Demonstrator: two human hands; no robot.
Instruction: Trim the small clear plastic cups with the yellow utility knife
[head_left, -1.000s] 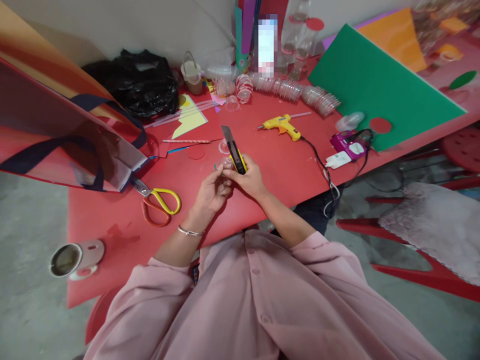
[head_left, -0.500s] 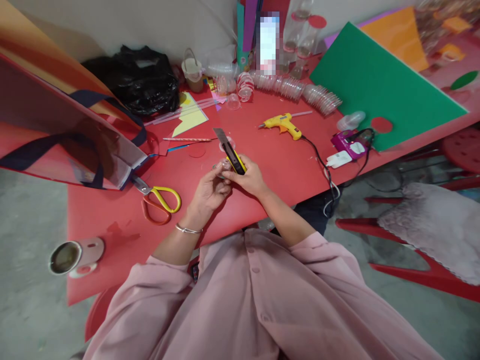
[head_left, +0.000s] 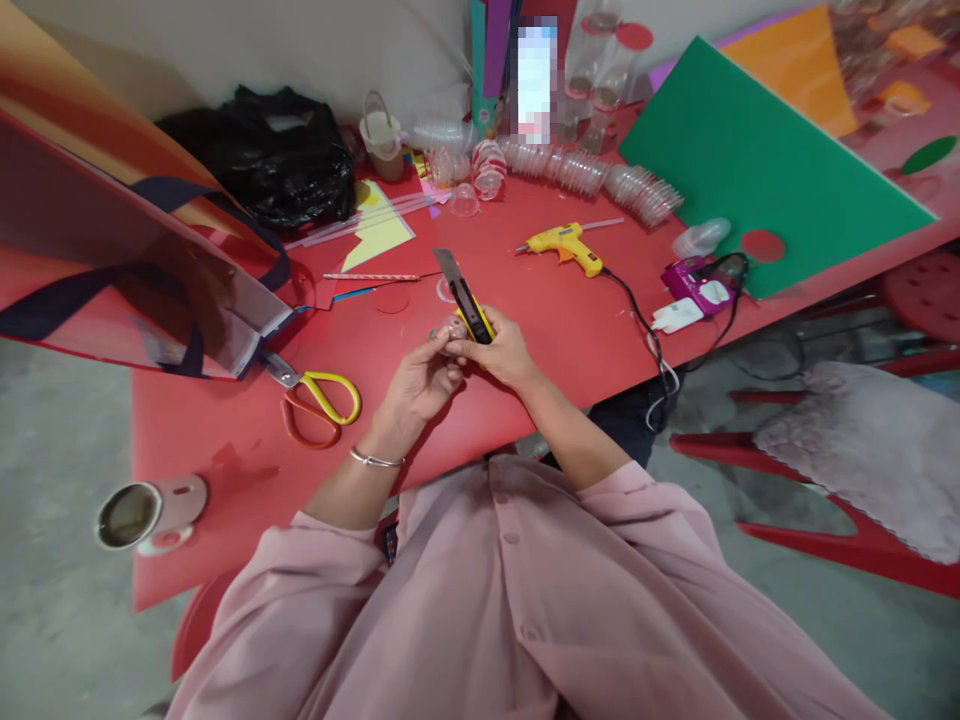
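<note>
My right hand [head_left: 507, 352] is closed around a utility knife [head_left: 466, 300] with a yellow and black handle, its blade out and pointing away from me. My left hand [head_left: 416, 385] pinches a small clear plastic piece [head_left: 454, 326], perhaps a little cup; the fingers partly cover it. Both hands meet at this piece, low over the red table [head_left: 570, 340]. Just beyond them lies a clear plastic ring [head_left: 444, 290], partly behind the knife. Left of the hands are a striped straw [head_left: 371, 277] and a thin blue strip [head_left: 354, 295].
Scissors [head_left: 319, 405] and a metal cup [head_left: 129, 515] are on the left. A yellow glue gun [head_left: 566, 247] lies to the right, its cord running to a purple power box [head_left: 701, 287]. Stacked clear cups [head_left: 577, 172], a black bag [head_left: 262, 160] and a green board [head_left: 765, 180] stand behind.
The knife has turned slightly, its blade tip shifting a little right and away from me. Both hands keep their hold in nearly the same place.
</note>
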